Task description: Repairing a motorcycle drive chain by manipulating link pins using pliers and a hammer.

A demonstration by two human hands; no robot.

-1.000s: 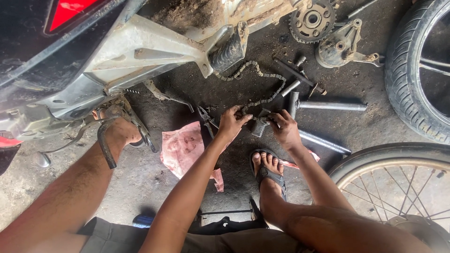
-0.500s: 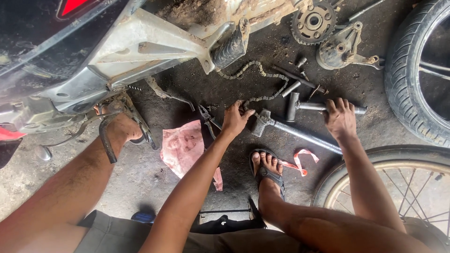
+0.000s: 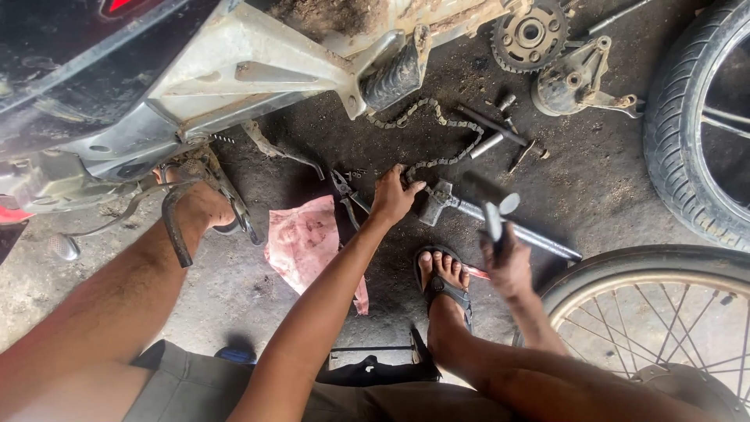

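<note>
Gripping a short metal rod (image 3: 494,223) upright, the right hand (image 3: 509,266) is closing fully around its lower end, just above the sandalled foot (image 3: 444,285). The left hand (image 3: 393,197) is resting half open on the floor, fingertips touching the chain (image 3: 437,129) and just beside the long axle (image 3: 500,227); it is holding nothing. A firm grip low on the rod is probably keeping it steady. No containers are showing; pliers (image 3: 348,191) and a pink rag (image 3: 306,244) are lying left of that hand.

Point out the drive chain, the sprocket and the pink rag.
drive chain (image 3: 437,117), head view, on links of the upper run.
sprocket (image 3: 530,33), head view, on its hub.
pink rag (image 3: 306,238), head view, on the cloth's middle.
</note>
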